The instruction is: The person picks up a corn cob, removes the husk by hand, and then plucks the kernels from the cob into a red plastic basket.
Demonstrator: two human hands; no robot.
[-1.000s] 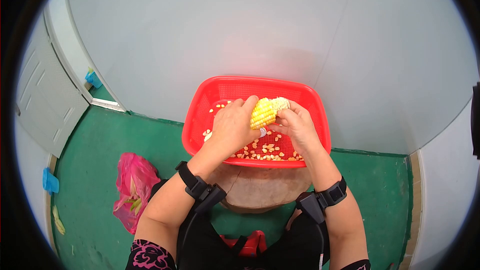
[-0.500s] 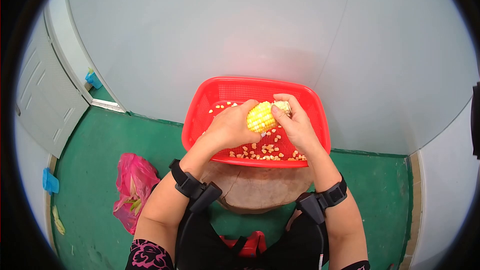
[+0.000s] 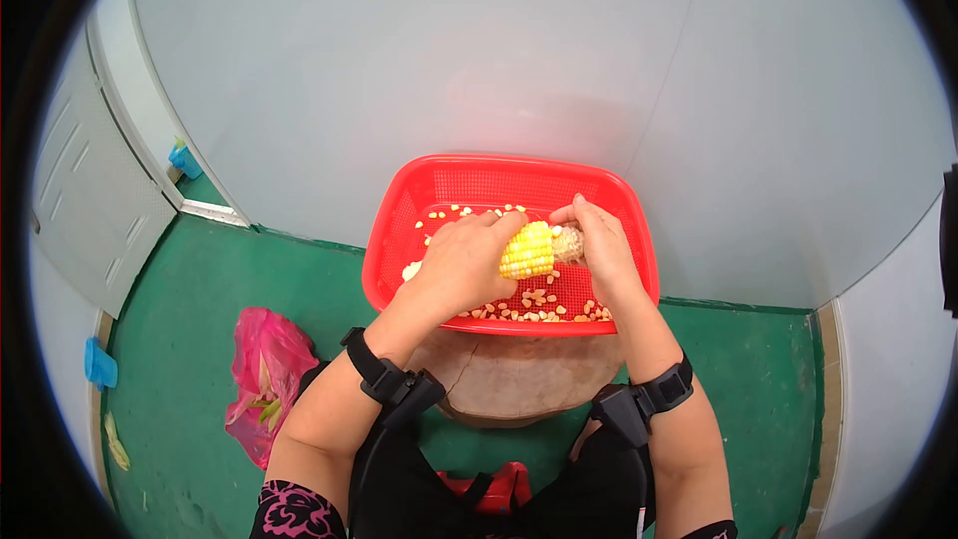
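Observation:
A partly shelled ear of corn (image 3: 527, 251) is held over the red plastic basket (image 3: 399, 187), yellow kernels on its left part and bare pale cob at its right end. My left hand (image 3: 464, 258) wraps around the kernel-covered part from the left. Beside the bare end is my right hand (image 3: 605, 248), open, with fingers extended upward and its palm side toward the cob. Loose corn kernels (image 3: 537, 297) lie scattered on the basket's mesh bottom, thickest along the near side. A pale piece (image 3: 411, 269) shows in the basket by my left wrist.
The basket rests on a round wooden stump (image 3: 529, 379) between my knees. A pink plastic bag (image 3: 267, 369) with husks sits on the green floor at left. A grey wall (image 3: 499, 50) rises right behind the basket. Farther left is a white door (image 3: 95, 180).
My right hand has come off the ear, its thumb no longer pressing on the kernels. More bare cob shows at the right end, and my left hand has shifted slightly.

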